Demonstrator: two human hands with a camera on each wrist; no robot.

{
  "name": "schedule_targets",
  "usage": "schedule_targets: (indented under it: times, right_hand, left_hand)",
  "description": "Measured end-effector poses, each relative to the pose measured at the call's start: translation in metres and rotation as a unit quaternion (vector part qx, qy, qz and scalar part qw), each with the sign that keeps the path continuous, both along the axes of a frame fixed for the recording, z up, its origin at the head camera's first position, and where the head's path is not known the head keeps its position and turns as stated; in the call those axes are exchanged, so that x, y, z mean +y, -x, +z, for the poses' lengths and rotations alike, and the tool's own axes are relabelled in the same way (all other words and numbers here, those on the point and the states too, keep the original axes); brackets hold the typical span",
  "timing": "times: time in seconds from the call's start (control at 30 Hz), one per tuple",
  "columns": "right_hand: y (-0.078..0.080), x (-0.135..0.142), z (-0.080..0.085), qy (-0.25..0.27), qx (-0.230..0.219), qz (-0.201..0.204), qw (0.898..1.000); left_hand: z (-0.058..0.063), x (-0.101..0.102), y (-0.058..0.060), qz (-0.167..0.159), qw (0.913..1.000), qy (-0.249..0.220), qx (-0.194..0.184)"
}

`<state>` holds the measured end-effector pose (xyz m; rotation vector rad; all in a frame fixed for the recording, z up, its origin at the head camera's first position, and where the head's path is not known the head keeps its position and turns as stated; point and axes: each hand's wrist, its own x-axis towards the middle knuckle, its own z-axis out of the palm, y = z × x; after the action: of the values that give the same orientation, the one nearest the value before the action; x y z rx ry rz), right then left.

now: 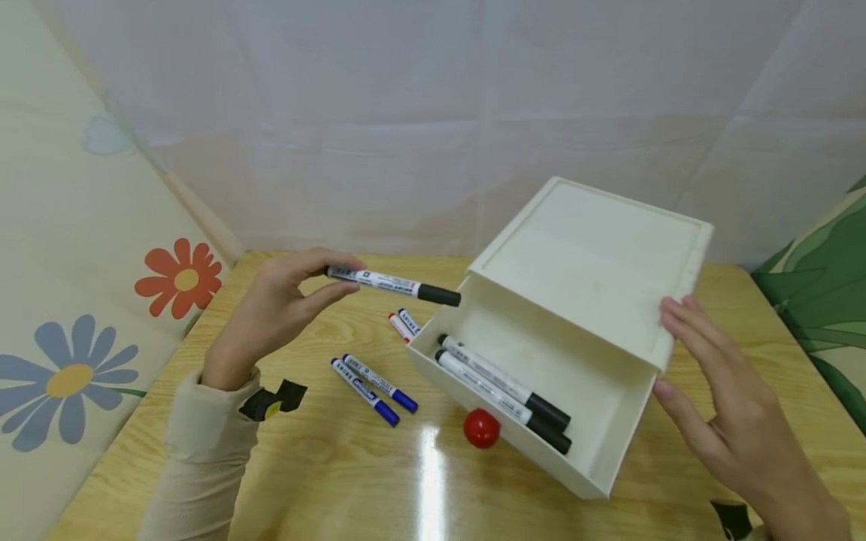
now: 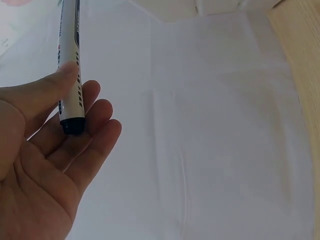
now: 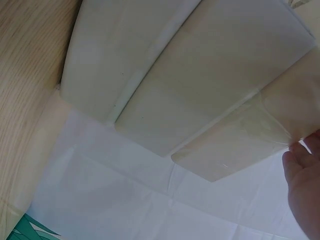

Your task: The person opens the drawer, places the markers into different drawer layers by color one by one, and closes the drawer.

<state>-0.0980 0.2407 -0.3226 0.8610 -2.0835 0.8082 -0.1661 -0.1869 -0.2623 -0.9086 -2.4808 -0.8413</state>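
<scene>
My left hand [image 1: 274,304] pinches a whiteboard marker [image 1: 389,282] by its tail end between thumb and fingers. Its black cap points right, above the left corner of a pulled-out white drawer [image 1: 582,466]. In the left wrist view the same marker [image 2: 71,50] stands nearly upright. Two black-capped markers [image 1: 487,370] lie side by side inside the drawer, along its front wall. The white casing [image 1: 595,270] covers the drawer's rear. My right hand [image 1: 740,406] touches the casing's right edge with extended fingers; in the right wrist view its fingertips [image 3: 291,157] meet the casing's edge.
A red ball knob [image 1: 482,428] sticks out from the drawer front. Two blue-capped markers [image 1: 374,391] lie on the wooden table [image 1: 325,481] left of the drawer. Further markers, one red-ended [image 1: 401,326], are partly hidden behind the drawer's left corner. A pale cloth hangs behind.
</scene>
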Motion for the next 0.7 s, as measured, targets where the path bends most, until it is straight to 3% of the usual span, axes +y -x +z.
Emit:
schedule_targets:
  times: [0.27,0.7]
  right_hand:
    - [0.001,0.001,-0.001,0.0,-0.005,-0.004,1.0]
    - [0.001,0.002,-0.002,0.008,0.0,0.0,1.0]
  left_hand:
    - [0.01,0.019,-0.006,-0.055,0.9982,-0.003,0.024]
    - [0.018,0.049,-0.013,-0.137,0.9905,-0.006,0.012]
